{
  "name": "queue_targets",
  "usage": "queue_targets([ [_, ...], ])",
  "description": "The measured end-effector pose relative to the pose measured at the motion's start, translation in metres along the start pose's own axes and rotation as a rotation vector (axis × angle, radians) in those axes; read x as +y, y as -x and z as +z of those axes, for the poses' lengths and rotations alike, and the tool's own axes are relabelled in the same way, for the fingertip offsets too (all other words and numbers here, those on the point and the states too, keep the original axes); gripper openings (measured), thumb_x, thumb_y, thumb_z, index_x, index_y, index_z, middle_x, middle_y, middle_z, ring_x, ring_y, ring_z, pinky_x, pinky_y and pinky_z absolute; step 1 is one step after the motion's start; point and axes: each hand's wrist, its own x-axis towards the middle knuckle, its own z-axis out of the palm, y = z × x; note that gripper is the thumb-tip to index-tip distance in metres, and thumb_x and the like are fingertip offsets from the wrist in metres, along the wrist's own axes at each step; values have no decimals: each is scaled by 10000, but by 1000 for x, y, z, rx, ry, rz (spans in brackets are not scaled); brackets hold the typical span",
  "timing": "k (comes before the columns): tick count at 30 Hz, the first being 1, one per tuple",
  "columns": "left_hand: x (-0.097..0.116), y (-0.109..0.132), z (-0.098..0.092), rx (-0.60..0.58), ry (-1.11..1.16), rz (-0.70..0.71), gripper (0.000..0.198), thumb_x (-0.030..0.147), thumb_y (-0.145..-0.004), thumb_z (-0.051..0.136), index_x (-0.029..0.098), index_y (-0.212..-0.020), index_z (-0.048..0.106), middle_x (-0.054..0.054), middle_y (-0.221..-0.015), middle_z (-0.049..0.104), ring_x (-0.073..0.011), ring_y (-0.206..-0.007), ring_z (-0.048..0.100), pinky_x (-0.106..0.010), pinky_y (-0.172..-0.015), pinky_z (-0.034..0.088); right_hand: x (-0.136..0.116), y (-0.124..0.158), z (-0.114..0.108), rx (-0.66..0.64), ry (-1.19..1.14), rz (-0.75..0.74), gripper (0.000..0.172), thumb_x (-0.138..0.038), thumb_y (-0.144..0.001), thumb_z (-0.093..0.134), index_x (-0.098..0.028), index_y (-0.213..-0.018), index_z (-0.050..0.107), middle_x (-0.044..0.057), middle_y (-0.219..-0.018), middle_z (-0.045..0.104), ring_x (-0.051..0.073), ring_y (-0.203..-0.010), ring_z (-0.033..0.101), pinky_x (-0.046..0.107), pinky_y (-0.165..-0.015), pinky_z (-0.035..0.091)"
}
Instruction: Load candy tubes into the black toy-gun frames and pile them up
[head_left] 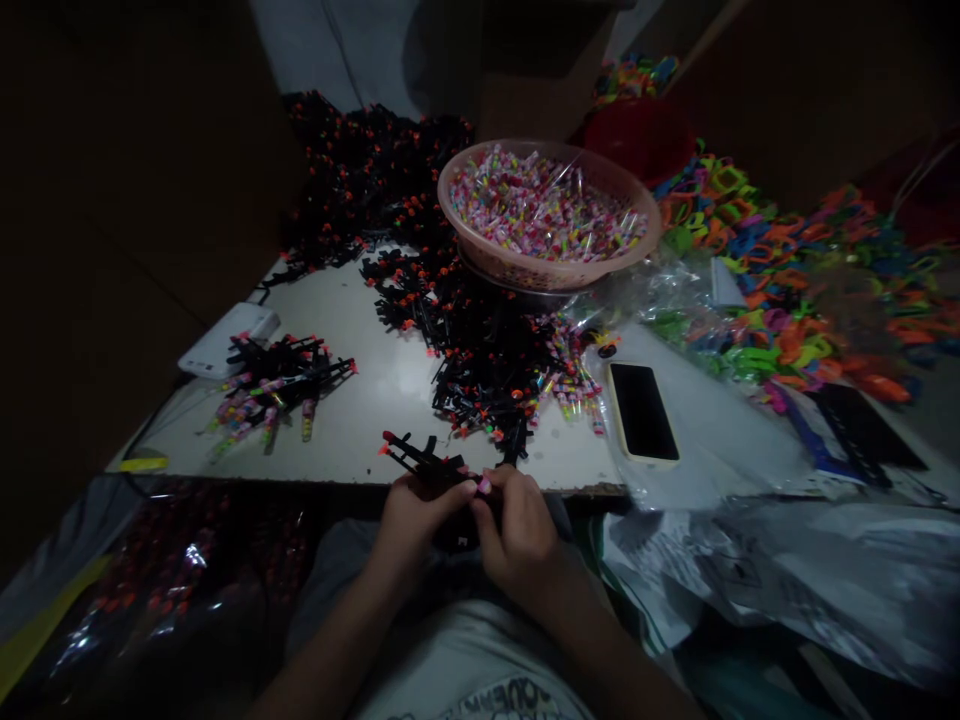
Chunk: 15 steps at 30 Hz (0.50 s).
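Just over the table's front edge, my left hand (416, 520) is closed round a black toy gun (424, 457) with red-orange tips pointing up and left. My right hand (521, 525) pinches a small pink piece (484, 485) at the gun's near end; the fingers hide most of it, so its kind does not show. Both hands meet there. Beyond them lies a heap of black toy guns (480, 350) with orange tips. Colourful candy-like tubes (574, 385) are strewn along its right side. Toy guns with tubes on them (281, 375) form a small pile at the left.
A pink plastic basket (551, 265) full of small wrapped colourful pieces stands at the back. A phone (643, 410) lies on the right, near clear plastic bags (720, 440) and a bright heap of plastic toys (780, 260). A white box-like device (229, 340) sits left.
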Motion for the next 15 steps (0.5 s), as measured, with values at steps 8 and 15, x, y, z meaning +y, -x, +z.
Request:
queue_targets([
  [8, -15, -3, -5, -73, 198, -199, 495, 476, -664, 745, 141, -1026, 712, -125, -1124, 687, -255, -1121, 596, -314, -959, 463, 19, -1, 10, -55, 212, -109, 267, -365, -971, 371, -158, -884, 515, 63, -741, 568, 196, -698, 513, 318, -656, 424],
  [15, -20, 2, 0, -127, 288, -221, 424, 420, -746, 690, 121, -1046, 687, -135, -1104, 689, -245, -1116, 595, -293, -926, 476, 19, 1, 8, -135, 101, -114, 292, -313, -978, 313, -178, -813, 511, 35, -661, 553, 172, -591, 494, 292, -571, 378],
])
